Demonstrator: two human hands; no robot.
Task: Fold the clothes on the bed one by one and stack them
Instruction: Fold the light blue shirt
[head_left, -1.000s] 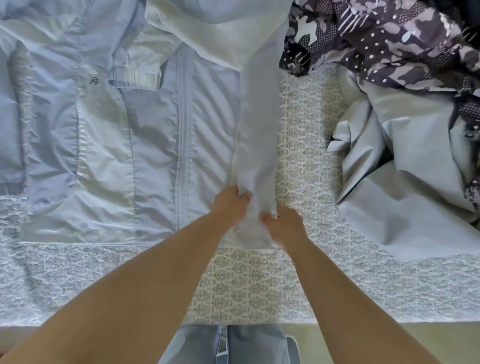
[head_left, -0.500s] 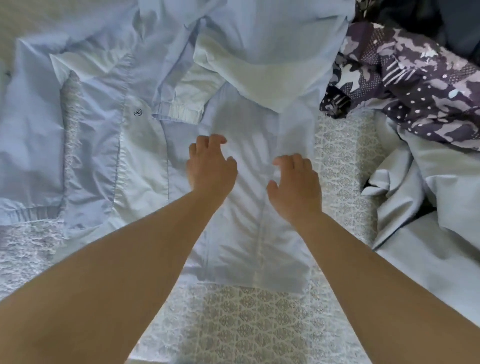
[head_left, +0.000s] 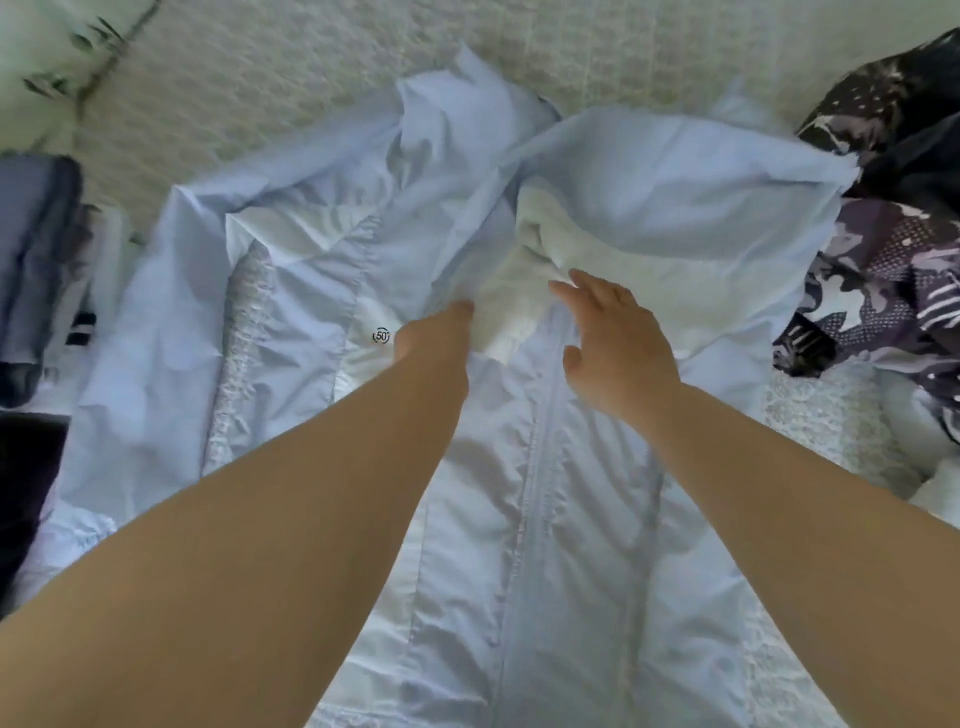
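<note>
Light blue jacket (head_left: 291, 291) spread flat on bed (head_left: 260, 67), zip running down the centre toward the camera, small "50" logo on chest. Sleeve section bunched w/ pale lining showing near the top, just R of centre. Left hand (head_left: 434, 332) over jacket front beside the logo; fingers point away, mostly hidden behind the hand, can't tell if it's pinching fabric. Right hand (head_left: 618, 338) open, fingers spread, nothing gripped, hovering at or just above the zip near the bunched lining. Camo-print garment (head_left: 883, 280) piled at R edge of bed, touching jacket. Stack of dark folded clothes (head_left: 36, 270) at L edge.
</note>
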